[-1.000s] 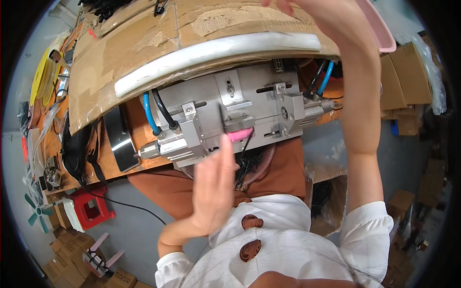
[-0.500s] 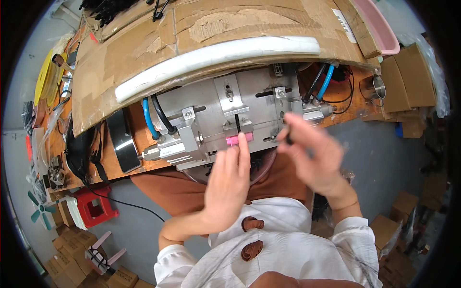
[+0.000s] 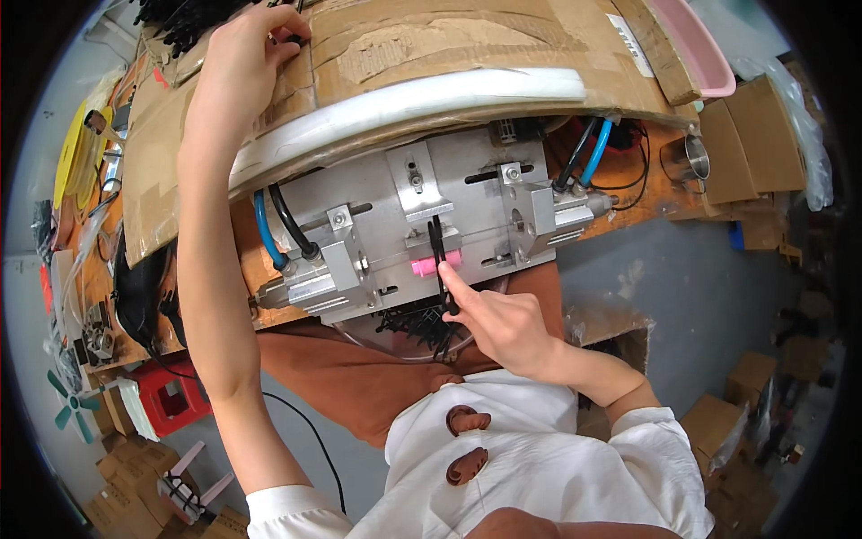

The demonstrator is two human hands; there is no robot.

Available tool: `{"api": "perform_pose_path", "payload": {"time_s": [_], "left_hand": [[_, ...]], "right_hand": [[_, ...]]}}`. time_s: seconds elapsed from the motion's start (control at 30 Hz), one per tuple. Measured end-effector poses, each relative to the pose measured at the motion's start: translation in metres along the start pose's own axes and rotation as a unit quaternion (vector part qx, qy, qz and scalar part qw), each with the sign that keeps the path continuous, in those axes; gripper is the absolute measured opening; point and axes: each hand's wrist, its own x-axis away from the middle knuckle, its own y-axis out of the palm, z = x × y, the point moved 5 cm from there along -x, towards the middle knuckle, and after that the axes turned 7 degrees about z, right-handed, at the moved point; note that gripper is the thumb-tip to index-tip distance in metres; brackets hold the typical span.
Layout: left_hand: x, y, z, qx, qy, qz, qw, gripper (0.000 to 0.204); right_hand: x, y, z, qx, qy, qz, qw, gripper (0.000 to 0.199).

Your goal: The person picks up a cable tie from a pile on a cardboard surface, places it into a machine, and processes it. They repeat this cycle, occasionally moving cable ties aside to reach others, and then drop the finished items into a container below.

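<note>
On the cardboard at the upper left, my left hand (image 3: 235,76) pinches a small black part (image 3: 293,38), mostly covered by the fingers. My right hand (image 3: 507,331) is at the middle of the metal fixture (image 3: 359,211). Its index finger points at a pink block (image 3: 426,267), and its curled fingers hold the lower end of a thin black strip (image 3: 438,241). That strip runs across the pink block up to the fixture's centre bracket (image 3: 416,184). Just below the fixture's front edge, a clear bowl (image 3: 359,337) with several thin black parts rests on my lap.
Metal clamp blocks with blue and black hoses (image 3: 262,225) flank the fixture. A cardboard cover (image 3: 503,85) with a white foam strip (image 3: 404,112) overhangs its back. A pile of black parts (image 3: 184,22) lies far left. A metal cup (image 3: 687,160) stands at the right.
My left hand has left the pink block and reached to the far-left cardboard, taking hold of a black part. My right hand has moved left and down onto the black strip.
</note>
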Motion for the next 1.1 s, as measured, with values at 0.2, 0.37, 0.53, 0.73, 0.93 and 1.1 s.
{"api": "perform_pose_path", "payload": {"time_s": [0.2,0.37,0.53,0.73,0.93,1.1], "left_hand": [[0.031,-0.027,0.021,0.265,-0.096,-0.046,0.958,0.019],[0.041,-0.047,0.018,0.357,-0.099,-0.093,0.924,0.024],[0.075,-0.058,0.046,0.337,-0.130,0.000,0.932,0.028],[0.189,-0.021,0.151,0.123,-0.069,0.039,0.989,0.072],[0.220,0.040,0.191,0.013,-0.047,-0.070,0.996,0.074],[0.213,0.040,0.191,-0.001,-0.046,-0.088,0.995,0.073]], "right_hand": [[0.011,-0.010,0.001,-0.009,0.000,0.088,0.996,0.066],[0.007,0.011,0.004,0.009,-0.005,0.033,0.999,0.066],[0.006,0.007,0.006,0.021,0.022,-0.029,0.999,0.068],[-0.005,-0.032,0.004,-0.005,0.031,0.028,0.999,0.068],[-0.005,-0.056,0.013,-0.008,0.116,0.054,0.992,0.064],[-0.007,-0.067,0.013,-0.034,0.140,0.072,0.987,0.063]]}}
